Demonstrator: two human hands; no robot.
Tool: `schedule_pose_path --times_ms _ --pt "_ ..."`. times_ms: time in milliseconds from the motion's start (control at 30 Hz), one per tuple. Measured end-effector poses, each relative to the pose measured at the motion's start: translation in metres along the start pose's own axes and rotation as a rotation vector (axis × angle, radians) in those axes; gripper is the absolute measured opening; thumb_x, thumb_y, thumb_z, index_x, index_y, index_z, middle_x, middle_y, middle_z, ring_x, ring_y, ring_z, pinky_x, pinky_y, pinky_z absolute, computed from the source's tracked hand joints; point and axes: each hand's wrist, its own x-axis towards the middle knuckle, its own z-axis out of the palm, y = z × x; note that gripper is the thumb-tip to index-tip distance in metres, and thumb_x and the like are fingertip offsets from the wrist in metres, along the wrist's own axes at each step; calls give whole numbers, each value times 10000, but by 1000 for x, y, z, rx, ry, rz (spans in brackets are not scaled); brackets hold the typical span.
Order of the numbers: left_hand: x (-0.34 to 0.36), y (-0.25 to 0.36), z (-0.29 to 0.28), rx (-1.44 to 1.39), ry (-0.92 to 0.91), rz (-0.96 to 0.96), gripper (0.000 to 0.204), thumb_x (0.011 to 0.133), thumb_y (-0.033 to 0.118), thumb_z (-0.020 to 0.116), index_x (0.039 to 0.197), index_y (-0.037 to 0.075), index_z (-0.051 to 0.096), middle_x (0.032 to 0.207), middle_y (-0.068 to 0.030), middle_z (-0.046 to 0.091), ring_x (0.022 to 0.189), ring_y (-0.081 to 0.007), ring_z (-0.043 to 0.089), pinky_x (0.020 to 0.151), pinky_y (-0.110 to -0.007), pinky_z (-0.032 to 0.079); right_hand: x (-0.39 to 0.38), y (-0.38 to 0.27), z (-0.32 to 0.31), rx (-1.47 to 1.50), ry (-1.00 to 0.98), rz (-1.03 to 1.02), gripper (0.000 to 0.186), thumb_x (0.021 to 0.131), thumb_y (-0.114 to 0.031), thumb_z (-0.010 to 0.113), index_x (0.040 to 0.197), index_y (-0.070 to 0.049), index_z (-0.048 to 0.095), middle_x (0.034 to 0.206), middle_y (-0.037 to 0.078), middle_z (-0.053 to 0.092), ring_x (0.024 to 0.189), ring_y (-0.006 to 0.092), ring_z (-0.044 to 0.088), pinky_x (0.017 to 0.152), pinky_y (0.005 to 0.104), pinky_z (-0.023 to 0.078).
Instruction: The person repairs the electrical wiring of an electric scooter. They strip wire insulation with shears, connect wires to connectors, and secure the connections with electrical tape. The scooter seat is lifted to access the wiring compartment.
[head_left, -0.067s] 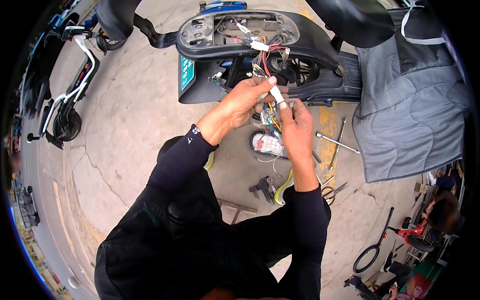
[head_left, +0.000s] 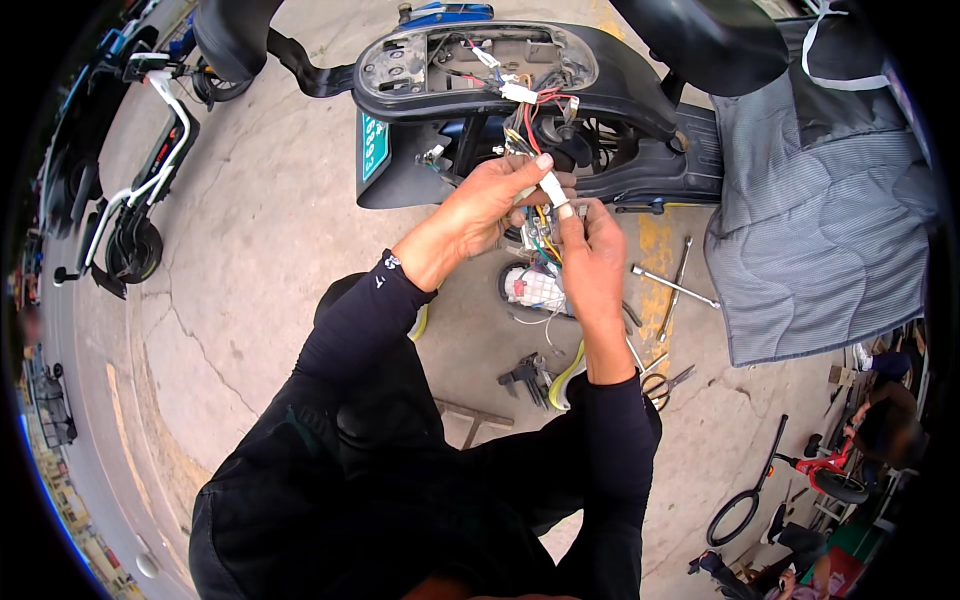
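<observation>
A white wire connector (head_left: 553, 187) sits between my two hands, just below the opened body of a black electric scooter (head_left: 640, 100). My left hand (head_left: 484, 203) pinches its upper end between thumb and fingers. The lower end is gripped by my right hand (head_left: 597, 258), thumb pressed near the tip. Red and yellow wires (head_left: 531, 128) run down from the scooter to the connector. More wires (head_left: 545, 243) hang under my fingers towards a white finned part (head_left: 535, 288) on the ground. My fingertips partly cover the connector.
Wrenches (head_left: 676, 290), scissors (head_left: 668, 388) and a dark tool (head_left: 528, 378) lie on the concrete. A grey quilted cover (head_left: 820, 220) drapes the scooter's right end. Another scooter (head_left: 150, 165) stands at left; a red bike (head_left: 830, 475) and people are at lower right.
</observation>
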Motion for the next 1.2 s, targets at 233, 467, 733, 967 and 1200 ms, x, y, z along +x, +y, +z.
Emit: schedule_pose_path --times_ms 233,467,733,967,1200 --pt "-3 2 4 -50 19 9 399 973 403 665 1156 50 635 1131 -55 711 1008 -104 655 533 -183 348 -1 -5 5 -31 70 -40 172 964 -135 579 942 34 604 697 167 624 619 304 605 603 412 463" --pt "-3 0 7 -102 16 32 306 991 310 658 1152 51 636 1168 -115 705 1021 -143 694 447 -154 393 1 -5 -1 -188 77 -188 155 952 -117 586 902 30 575 733 249 624 692 451 618 610 486 458" --pt "-1 -6 5 17 25 59 314 972 328 683 1110 49 643 1100 -64 719 923 -88 682 469 -162 373 3 -4 -1 -270 73 -157 179 967 -133 590 931 42 585 689 179 576 581 260 556 572 396 439" --pt "-1 -4 6 87 45 121 332 946 378 714 1002 54 672 941 -14 717 791 -49 659 483 -174 369 2 -3 7 -143 113 -246 134 922 -86 641 994 26 634 788 215 676 708 408 671 633 471 494" --pt "0 -2 5 57 40 113 306 979 335 678 955 34 629 880 -36 706 666 -47 659 395 -156 365 -2 -11 10 -142 171 -126 196 865 -35 722 1046 12 664 849 191 712 755 325 712 696 375 545"
